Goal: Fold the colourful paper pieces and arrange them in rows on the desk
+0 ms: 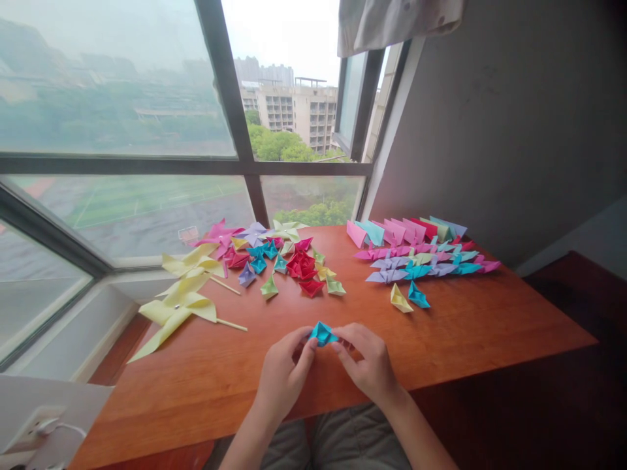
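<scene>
A small blue folded paper piece [322, 333] is pinched between both my hands just above the near edge of the wooden table [455, 333]. My left hand [284, 372] grips its left side with thumb and fingers closed. My right hand [367, 364] grips its right side, fingers curled round it. Behind the hands, a cluster of small folded paper shapes [289, 261] in red, blue, green and purple lies mid-table.
Two yellow paper pinwheels on sticks [183, 297] lie at the left table edge. Rows of coloured folded pieces [421, 258] sit at the right, with a yellow and a blue one [409, 298] apart. A large window is behind; a grey wall stands at right.
</scene>
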`<state>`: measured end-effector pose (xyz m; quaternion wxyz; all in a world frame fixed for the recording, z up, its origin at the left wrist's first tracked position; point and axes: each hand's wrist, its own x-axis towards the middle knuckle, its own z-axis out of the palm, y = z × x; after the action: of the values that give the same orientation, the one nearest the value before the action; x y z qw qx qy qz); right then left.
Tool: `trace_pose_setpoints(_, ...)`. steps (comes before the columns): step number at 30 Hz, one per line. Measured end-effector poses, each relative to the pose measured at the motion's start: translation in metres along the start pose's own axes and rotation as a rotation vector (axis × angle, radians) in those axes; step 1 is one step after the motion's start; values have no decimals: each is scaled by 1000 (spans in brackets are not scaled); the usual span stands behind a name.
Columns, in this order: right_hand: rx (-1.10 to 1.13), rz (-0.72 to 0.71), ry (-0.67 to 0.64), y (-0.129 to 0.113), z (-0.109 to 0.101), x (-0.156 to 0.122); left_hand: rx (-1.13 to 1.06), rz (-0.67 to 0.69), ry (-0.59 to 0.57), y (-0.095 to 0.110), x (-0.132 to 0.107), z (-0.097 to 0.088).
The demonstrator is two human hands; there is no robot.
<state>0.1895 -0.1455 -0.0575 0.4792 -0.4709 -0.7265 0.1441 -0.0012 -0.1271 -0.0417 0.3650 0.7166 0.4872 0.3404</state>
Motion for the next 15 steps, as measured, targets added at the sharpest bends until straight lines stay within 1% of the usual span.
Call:
trace_pose_setpoints(2, -4, -51, -5, 0, 0, -1, -57, -17, -13, 2, 1, -2)
trace_pose_setpoints(4, -14, -67, 11, -1, 0, 0, -100, -23, -29, 4, 1, -4)
trace_pose_setpoints(8, -10, -17, 36, -3, 2, 1, -139, -27, -20, 4, 1, -6)
trace_pose_setpoints(10, -15, 8, 75, -4, 0, 0, -141, -32, 2, 3, 0, -6)
trace_pose_setpoints(13, -86, 45, 194, 2, -13, -5, -104, -34, 14, -1, -1, -5)
trace_pose_setpoints(15, -198, 79, 293, 13, -33, -8, -51, -22, 6, -2, -1, -4)
